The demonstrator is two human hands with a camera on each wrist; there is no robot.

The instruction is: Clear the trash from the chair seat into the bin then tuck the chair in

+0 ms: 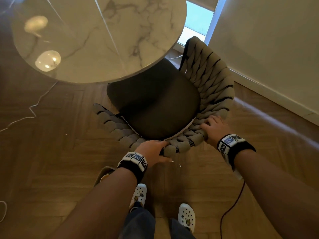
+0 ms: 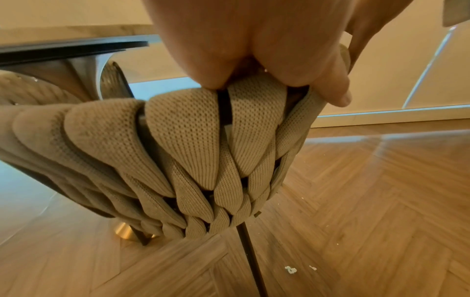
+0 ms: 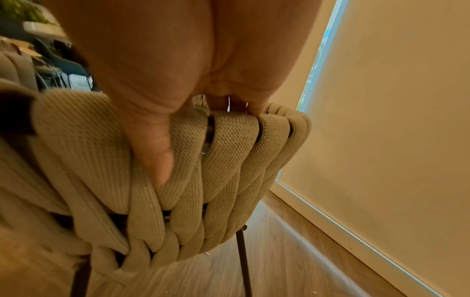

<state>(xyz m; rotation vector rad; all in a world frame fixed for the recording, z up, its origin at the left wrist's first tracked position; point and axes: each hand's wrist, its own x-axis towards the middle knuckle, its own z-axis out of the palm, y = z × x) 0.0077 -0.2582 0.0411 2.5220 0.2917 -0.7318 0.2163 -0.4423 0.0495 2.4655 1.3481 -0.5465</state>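
Observation:
The chair (image 1: pixel 212 83) has a woven beige backrest and a dark seat (image 1: pixel 153 104) that is bare, its front part under the round marble table (image 1: pixel 96 35). My left hand (image 1: pixel 153 150) grips the top rim of the backrest (image 2: pixel 183 136) near its middle, fingers curled over it. My right hand (image 1: pixel 213 126) grips the rim further right, its thumb (image 3: pixel 157 152) pressed on the woven bands (image 3: pixel 229 152). No trash shows on the seat. A tan rim at my left forearm may be the bin (image 1: pixel 103 175); mostly hidden.
Herringbone wood floor (image 1: pixel 51 152) with small white crumbs (image 2: pixel 289 270) behind the chair. A white cable (image 1: pixel 34 107) trails left, a dark red cable (image 1: pixel 231 204) right. A wall with skirting (image 1: pixel 276 100) runs close on the right. My white clogs (image 1: pixel 186 216) stand behind the chair.

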